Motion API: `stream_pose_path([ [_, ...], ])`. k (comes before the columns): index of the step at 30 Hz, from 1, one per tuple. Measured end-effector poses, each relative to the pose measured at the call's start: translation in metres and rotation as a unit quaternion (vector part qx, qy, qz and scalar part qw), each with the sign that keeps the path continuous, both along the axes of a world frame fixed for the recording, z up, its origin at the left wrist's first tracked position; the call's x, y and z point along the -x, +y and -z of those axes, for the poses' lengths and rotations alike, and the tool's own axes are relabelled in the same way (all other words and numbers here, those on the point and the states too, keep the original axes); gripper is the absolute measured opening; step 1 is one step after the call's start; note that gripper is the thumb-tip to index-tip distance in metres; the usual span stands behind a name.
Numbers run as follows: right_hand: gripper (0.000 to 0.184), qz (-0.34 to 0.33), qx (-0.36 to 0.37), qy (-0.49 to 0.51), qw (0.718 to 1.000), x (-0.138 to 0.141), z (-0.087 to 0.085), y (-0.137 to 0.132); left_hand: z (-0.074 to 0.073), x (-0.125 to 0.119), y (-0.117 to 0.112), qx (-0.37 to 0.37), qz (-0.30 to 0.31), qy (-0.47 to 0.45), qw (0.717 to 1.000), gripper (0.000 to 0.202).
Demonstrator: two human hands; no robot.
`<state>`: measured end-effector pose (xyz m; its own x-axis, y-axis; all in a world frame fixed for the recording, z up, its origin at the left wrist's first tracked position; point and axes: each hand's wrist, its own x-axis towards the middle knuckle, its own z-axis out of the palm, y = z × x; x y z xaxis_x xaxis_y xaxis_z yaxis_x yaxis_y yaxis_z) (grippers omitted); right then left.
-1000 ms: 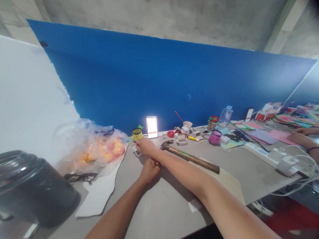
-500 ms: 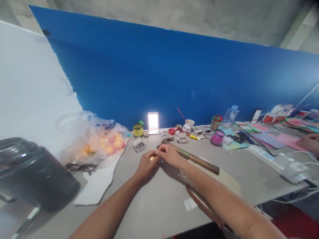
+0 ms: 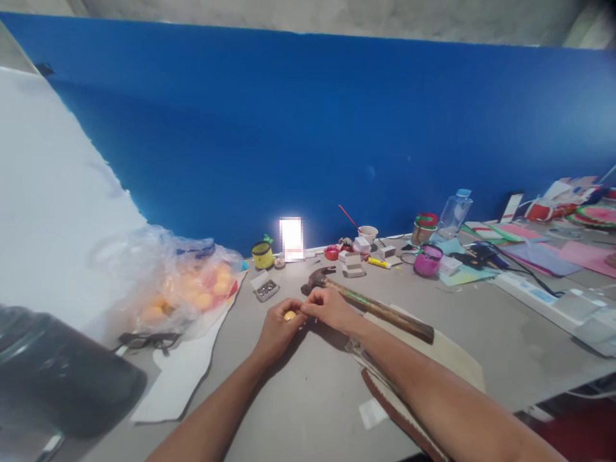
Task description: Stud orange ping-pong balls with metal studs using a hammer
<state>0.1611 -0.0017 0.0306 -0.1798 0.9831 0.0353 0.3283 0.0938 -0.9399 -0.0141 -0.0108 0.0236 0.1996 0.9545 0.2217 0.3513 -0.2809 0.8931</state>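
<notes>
My left hand (image 3: 276,330) is curled around a small orange-yellow ball (image 3: 289,316), of which only a patch shows between thumb and fingers. The fingertips of my right hand (image 3: 330,310) are pinched together and meet the left fingertips beside the ball. Whatever is in that pinch is too small or hidden to make out. Just behind and to the right of my right hand lies a claw hammer (image 3: 385,307) with a wooden handle. A little open box (image 3: 266,290) of small shiny metal pieces sits beyond my left hand.
On the left are a clear plastic bag (image 3: 158,276) with orange balls, black-framed glasses (image 3: 149,340) and a dark container (image 3: 62,372). Along the blue partition (image 3: 308,141) stand a yellow pot (image 3: 262,256), a paper cup (image 3: 368,233) and a bottle (image 3: 455,215). A power strip (image 3: 534,301) lies right.
The camera view has tilted and shifted slightly, so more of the hammer's head shows. Both hands stay joined at the fingertips, with the ball still in my left hand.
</notes>
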Motion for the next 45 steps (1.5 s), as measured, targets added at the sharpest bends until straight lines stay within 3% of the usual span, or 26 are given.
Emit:
stream_pose_path([
  [5,0.005,-0.001,0.040,0.052,0.998,0.004,-0.007,-0.004,-0.001,0.001,-0.001,-0.001,-0.007,0.013,1.000,0.025],
  [12,0.011,0.003,0.081,0.127,0.989,0.007,-0.003,-0.005,-0.003,0.000,-0.005,-0.015,-0.001,0.018,1.000,0.024],
  [23,0.021,0.023,0.093,0.171,0.981,0.009,0.011,-0.004,-0.010,-0.003,-0.004,-0.017,-0.004,0.055,0.998,0.025],
  [31,0.017,0.051,0.072,0.180,0.980,0.012,0.017,-0.012,-0.006,0.000,0.000,-0.059,0.005,0.095,0.994,0.027],
  [34,0.016,0.066,0.102,0.185,0.975,0.012,0.005,-0.014,-0.006,0.000,0.000,-0.068,0.005,0.085,0.994,0.030],
  [37,0.018,0.064,0.130,0.155,0.977,0.011,-0.021,-0.008,-0.008,-0.001,0.000,-0.069,0.003,0.056,0.996,0.033],
  [41,0.025,-0.003,0.079,0.090,0.993,0.016,-0.059,0.009,-0.007,0.000,0.000,-0.074,-0.012,0.031,0.997,0.029],
  [43,0.025,-0.013,0.046,0.111,0.993,0.021,-0.063,0.016,-0.004,0.002,0.002,-0.085,-0.023,0.020,0.996,0.027],
  [45,0.025,-0.006,0.040,0.161,0.986,0.023,-0.054,0.018,-0.001,0.005,0.005,-0.091,-0.035,0.011,0.995,0.026],
])
